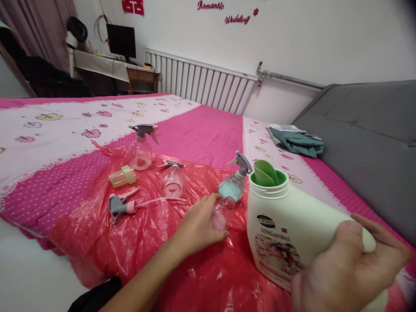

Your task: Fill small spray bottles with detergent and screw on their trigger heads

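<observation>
The bottle (220, 216) sits in the left hand's grasp (203, 225), neck exposed; just beside it, the right hand (347, 264) clasps the jug (276, 229). Red plastic (201, 281) lies beneath; bedding (214, 130) stretches beyond to the radiator (201, 80).

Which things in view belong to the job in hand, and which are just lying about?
Apparently part of the job:
white jug, in the right grip
small open bottle, in the left grip
loose spray head
blue-liquid spray bottle
upright spray bottle
yellowish cap
red plastic sheet underneath

Apparently just lying about:
folded cloth
monitor on the desk
</observation>
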